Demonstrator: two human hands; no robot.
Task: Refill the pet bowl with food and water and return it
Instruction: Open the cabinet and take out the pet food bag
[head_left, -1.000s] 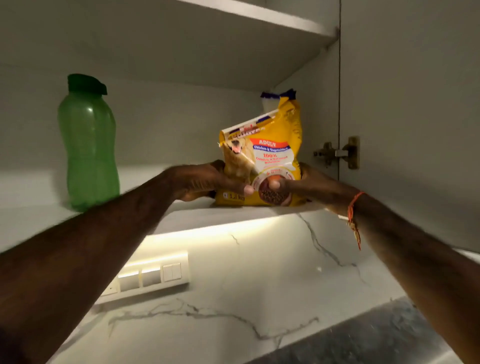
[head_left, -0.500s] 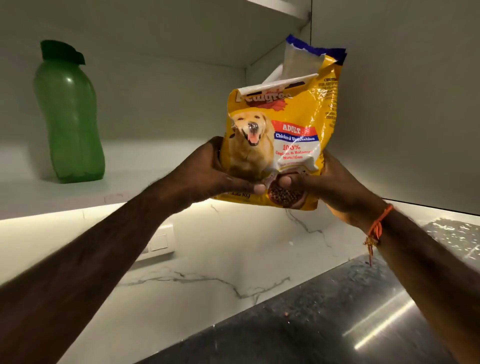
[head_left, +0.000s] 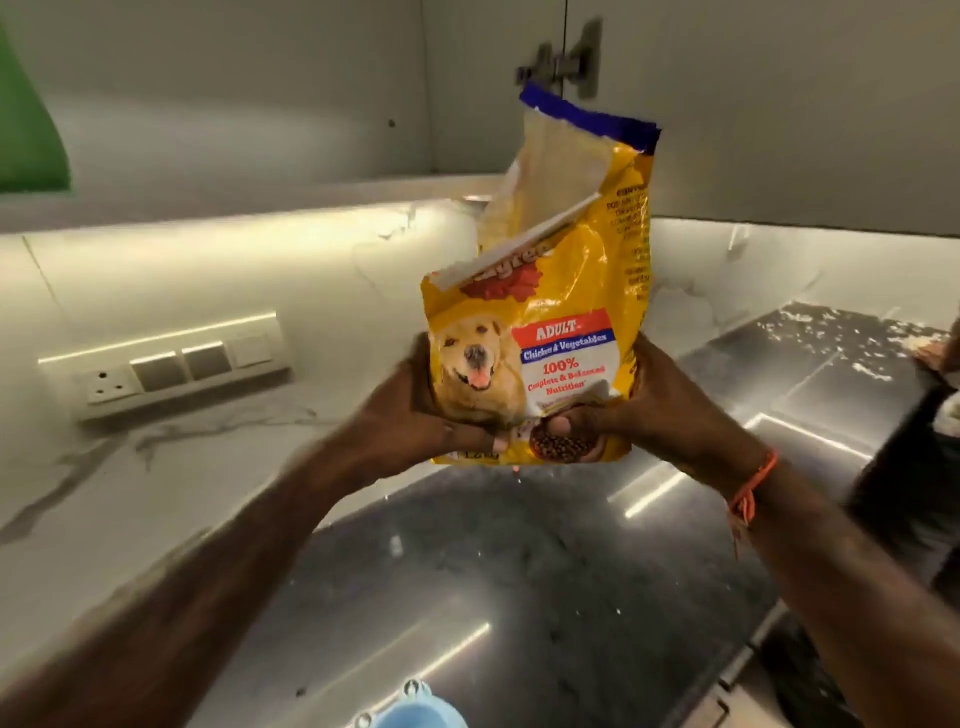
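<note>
A yellow bag of dog food with a dog's picture and a torn-open top stands upright in the air above the dark countertop. My left hand grips its lower left side with the thumb across the front. My right hand grips the lower right side, thumb pressed near the printed bowl of kibble. A light blue pet bowl shows only its rim at the bottom edge of the view, below the bag.
A green water bottle stands on the cabinet shelf at the top left, mostly cut off. A switch and socket panel sits on the marble backsplash. The open cabinet door hangs at the upper right. Dark objects crowd the right edge.
Both hands have lifted the bag off the cabinet shelf and brought it down and toward me over the countertop. The view has tilted down, and the blue bowl's rim has come into sight.
</note>
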